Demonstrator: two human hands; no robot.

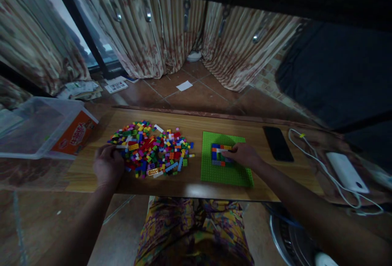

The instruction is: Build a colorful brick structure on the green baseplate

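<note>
Wooden surface (190, 184): left hand (108, 164), fingers curled, grip contents not discernible, resting at the edge of a brick pile (151, 148); right hand (245, 155), fingertips pinched on a small brick build (219, 154) sitting on the green baseplate (225, 172).

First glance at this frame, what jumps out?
The bright pile of small building bricks at the middle of the wooden table, with the left hand at its left edge. Right of it lies a green baseplate, where the right hand touches a small brick build. A black phone lies further right.
</note>
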